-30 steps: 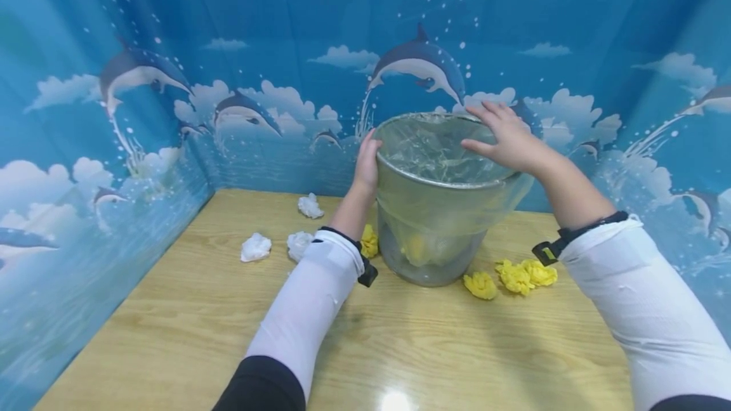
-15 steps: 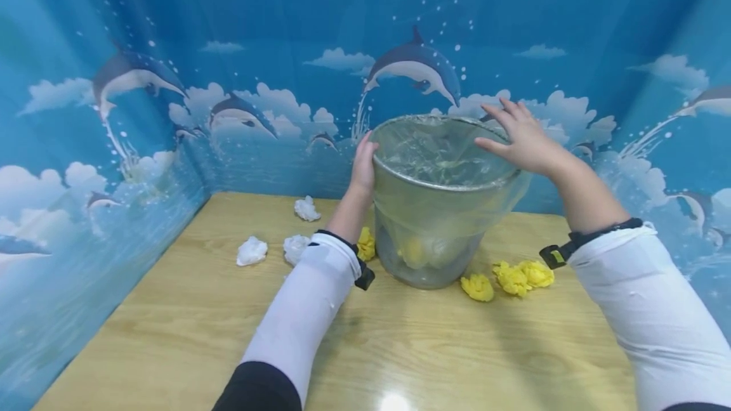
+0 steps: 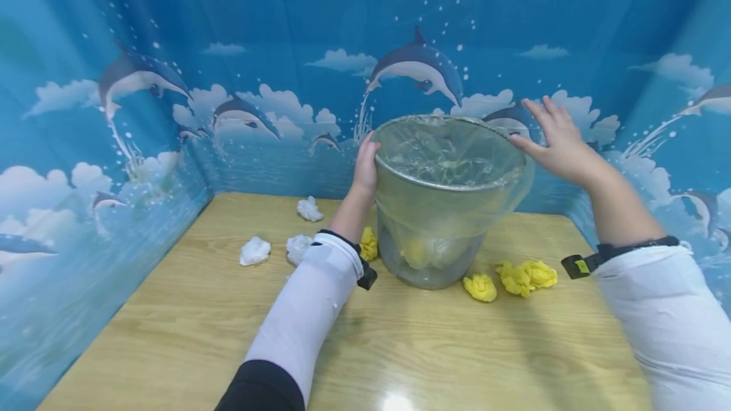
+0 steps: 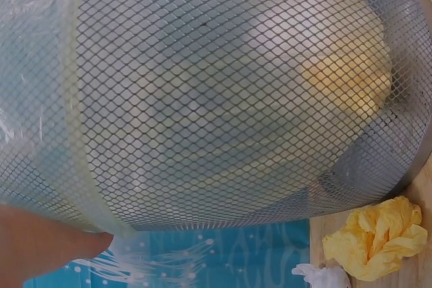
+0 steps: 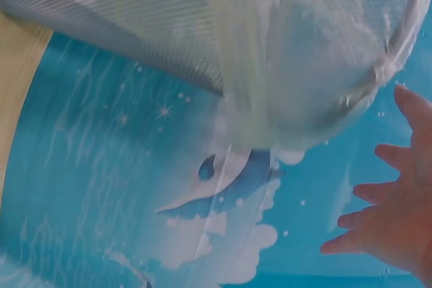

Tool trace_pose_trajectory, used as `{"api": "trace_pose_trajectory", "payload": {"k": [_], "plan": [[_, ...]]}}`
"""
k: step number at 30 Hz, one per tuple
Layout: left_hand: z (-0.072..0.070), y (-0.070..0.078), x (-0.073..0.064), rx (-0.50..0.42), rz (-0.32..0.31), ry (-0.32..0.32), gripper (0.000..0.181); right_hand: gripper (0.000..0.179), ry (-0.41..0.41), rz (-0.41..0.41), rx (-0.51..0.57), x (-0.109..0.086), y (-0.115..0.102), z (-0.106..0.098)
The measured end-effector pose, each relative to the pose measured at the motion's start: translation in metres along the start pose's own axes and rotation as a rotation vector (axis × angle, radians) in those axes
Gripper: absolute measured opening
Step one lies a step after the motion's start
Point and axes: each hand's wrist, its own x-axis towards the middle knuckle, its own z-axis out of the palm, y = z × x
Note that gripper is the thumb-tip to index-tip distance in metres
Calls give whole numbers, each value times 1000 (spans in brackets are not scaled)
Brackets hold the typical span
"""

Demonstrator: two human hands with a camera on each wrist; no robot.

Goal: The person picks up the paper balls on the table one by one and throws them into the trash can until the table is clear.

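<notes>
- Grey mesh makes up the bin (image 3: 451,252), which stands on the wooden table (image 3: 342,347); take it as your landmark.
- The filmy liner (image 3: 451,205) lines the bin's mouth and folds over its rim (image 3: 440,186), covering the upper part of the outside wall.
- Your left hand (image 3: 365,163) rests at the rim on the bin's left side; you cannot tell from here whether its fingers curl over the edge. It would serve best as a steady brace.
- Your right hand (image 3: 562,148) holds nothing: fingers spread, just beside the rim on the bin's right, seemingly clear of it.
- The two hands are well apart, with the bin's mouth between them.
- The liner stands off the wall on the bin's right, so that side probably needs the most care. Smooth it downward with flat fingers; a sharp tug could tear the film or pull the opposite fold loose.
- Brace against the rim rather than squeezing the mesh, or the bin may tip.
- Mind your sleeves around the white crumpled pieces (image 3: 254,250) left of the bin and the yellow crumpled pieces (image 3: 525,276), which lie to its right and close by its left.
</notes>
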Motion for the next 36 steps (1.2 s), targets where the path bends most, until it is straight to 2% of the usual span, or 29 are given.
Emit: {"api": "trace_pose_trajectory", "payload": {"k": [7,15,23,36], "plan": [[-1,1,-1,14,-12,-6,62,76,15,4,-7,-14,17,-1],[0,3,0,1,-18,-2,62,76,-1,26,-6,-27,38,7],[-1,5,0,-12,-24,-4,62,78,-39,51,-2,-34,54,16],[-1,3,0,-15,-23,-7,61,80,-128,70,-60,-44,69,41]]}}
